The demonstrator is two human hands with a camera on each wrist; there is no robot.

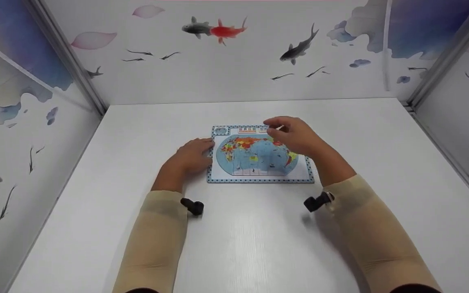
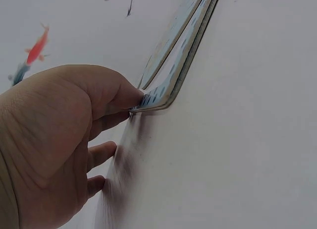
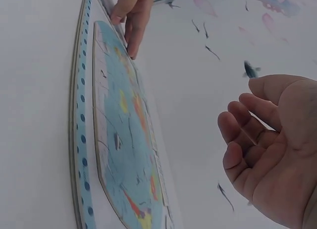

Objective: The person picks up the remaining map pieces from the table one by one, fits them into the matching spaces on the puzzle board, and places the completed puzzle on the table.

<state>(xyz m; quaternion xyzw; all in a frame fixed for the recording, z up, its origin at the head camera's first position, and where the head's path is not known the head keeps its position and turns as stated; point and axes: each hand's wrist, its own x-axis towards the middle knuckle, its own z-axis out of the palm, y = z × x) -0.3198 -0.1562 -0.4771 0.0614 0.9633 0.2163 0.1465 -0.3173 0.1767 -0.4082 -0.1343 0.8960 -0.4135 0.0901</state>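
A world map jigsaw puzzle (image 1: 255, 180) in a blue dotted frame lies flat on the table. At its left edge rests my left hand (image 1: 191, 156), its thumb and fingertips touching the dotted border. The left wrist view shows the thumb (image 2: 131, 92) right on the frame's corner, with the other fingers reaching beyond it. Over the map's upper right part hovers my right hand (image 1: 297, 136), hiding some of the map and top border. Loosely bent fingers (image 3: 242, 125) of that hand hold nothing in the right wrist view.
The white table (image 1: 250, 236) reaches back to a wall panel (image 1: 242, 77) printed with fish. Similar panels stand at both sides, with metal posts (image 1: 65, 61) at the corners. A small black camera is strapped at each wrist, above the table.
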